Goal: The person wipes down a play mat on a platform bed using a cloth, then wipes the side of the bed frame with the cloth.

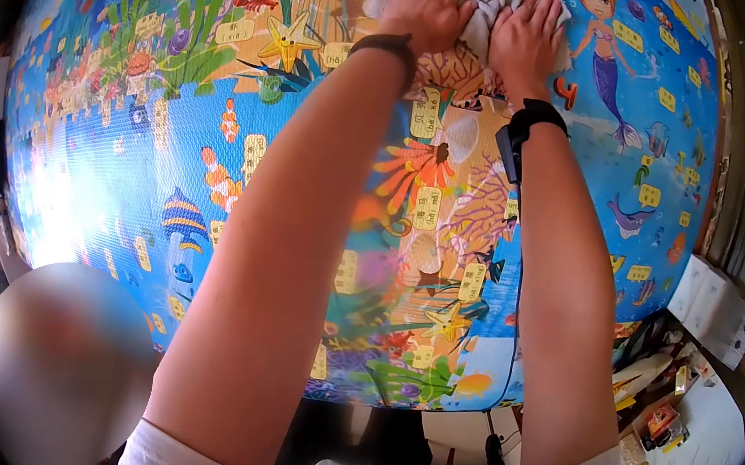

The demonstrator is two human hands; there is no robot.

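Observation:
A crumpled whitish cloth [485, 5] lies on the printed sea-life mat [299, 148] at the top of the view. My left hand [426, 3] presses flat on its left part, fingers stretched forward and slightly apart. On the right part rests my right hand [523, 45], palm down, its fingers extended over the fabric. Both arms reach straight out, side by side. A dark band [386, 44] circles my left wrist. Around my right wrist is a black strap [538, 118] with a small device, and a thin cable runs from it toward my body.
A blurred rounded shape [63, 370] fills the lower left. White boxes [713, 310] stand past the mat's right edge. Lower right, a white surface [707, 441] bears small packages. Strong glare covers the mat's left side.

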